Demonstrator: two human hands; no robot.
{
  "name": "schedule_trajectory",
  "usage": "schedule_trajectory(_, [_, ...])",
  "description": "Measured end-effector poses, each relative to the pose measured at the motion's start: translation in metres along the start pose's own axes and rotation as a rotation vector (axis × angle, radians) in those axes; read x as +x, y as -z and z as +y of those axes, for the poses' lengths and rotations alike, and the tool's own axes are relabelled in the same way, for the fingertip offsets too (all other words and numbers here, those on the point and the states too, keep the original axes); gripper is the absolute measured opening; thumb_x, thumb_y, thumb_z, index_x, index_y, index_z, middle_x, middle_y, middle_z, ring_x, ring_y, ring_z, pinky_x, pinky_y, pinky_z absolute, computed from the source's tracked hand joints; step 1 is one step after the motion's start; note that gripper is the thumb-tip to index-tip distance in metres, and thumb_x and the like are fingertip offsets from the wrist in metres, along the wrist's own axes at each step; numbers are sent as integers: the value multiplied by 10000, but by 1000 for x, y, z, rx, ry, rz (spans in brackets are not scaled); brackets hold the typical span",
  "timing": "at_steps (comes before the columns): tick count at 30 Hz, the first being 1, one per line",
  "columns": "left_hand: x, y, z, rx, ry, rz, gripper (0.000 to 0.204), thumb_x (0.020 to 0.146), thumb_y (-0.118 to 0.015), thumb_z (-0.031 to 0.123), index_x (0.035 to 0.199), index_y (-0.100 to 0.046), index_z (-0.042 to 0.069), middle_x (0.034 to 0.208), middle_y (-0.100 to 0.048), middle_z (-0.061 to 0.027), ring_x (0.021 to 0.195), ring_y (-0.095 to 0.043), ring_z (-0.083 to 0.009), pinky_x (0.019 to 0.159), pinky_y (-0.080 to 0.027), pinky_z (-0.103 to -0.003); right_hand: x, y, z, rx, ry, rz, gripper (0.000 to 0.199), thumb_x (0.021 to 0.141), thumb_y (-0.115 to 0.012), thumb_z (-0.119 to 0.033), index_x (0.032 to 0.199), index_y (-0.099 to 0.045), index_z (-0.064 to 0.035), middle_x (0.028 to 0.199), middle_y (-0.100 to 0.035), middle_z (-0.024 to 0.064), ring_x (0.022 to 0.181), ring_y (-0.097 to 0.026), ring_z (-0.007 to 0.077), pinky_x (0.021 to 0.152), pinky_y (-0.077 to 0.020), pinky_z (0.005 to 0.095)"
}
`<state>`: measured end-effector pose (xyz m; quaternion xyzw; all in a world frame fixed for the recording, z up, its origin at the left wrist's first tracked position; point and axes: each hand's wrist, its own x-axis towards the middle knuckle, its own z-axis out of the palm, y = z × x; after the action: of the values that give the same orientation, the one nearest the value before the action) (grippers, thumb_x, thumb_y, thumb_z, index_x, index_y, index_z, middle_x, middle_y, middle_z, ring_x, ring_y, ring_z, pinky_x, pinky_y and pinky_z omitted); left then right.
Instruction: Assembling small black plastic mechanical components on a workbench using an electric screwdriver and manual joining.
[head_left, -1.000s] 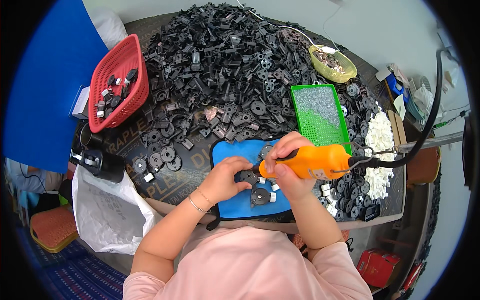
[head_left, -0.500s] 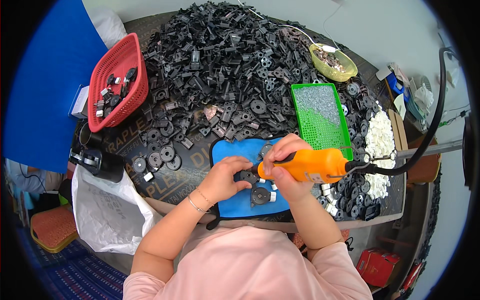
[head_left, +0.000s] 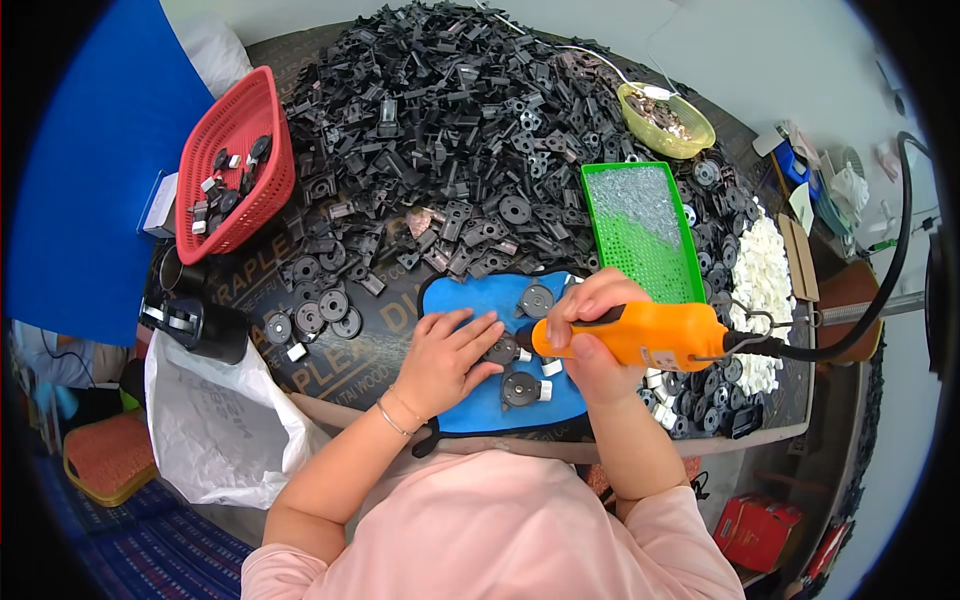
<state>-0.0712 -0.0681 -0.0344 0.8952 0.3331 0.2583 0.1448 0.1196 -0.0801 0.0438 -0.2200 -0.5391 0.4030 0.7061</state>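
My right hand (head_left: 600, 365) is wrapped round an orange electric screwdriver (head_left: 660, 335), held nearly level. Its dark tip end lies close to a round black plastic part (head_left: 501, 350) on a blue mat (head_left: 475, 412). On the left side of that part, my left hand (head_left: 445, 362) is spread, fingers stretched out and thumb apart, fingertips at the part's edge. Nearer to me lies another round black part (head_left: 520, 390) with a white piece at its side. A third round black part (head_left: 536, 299) sits farther up the mat, partly behind my right hand.
A big heap of black plastic parts (head_left: 430, 130) covers the back. Right stand a green tray (head_left: 640, 270) of small metal pieces, a pile of white pieces (head_left: 762, 290) and a yellow basket (head_left: 690, 148). Left are a red basket (head_left: 240, 225) and a white bag (head_left: 220, 430).
The screwdriver and my right hand have shifted right, away from the middle part. My left fingers have straightened and spread from their pinch on it.
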Motion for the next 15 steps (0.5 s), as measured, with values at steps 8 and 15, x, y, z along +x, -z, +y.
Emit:
schedule_trajectory(8, [1,3,3,-213,123,11,504,755,-730,266,1213,-586,115,1279,-569,-38,1161,-503,-277,957,-373,-412,-2,3,-4,-67,30,-11,222,757,-669,2,918,-516,-14,907,-505,119,694,-564,156,621,-508,263])
schedule_trajectory(15, [11,-3,6,-454,261,106,217,728,-741,142,937,-683,125,1188,-620,-26,1168,-509,-256,995,-320,-403,6,-4,-11,124,70,-21,224,797,-656,-16,950,-493,-10,909,-484,112,631,-570,167,577,-498,262])
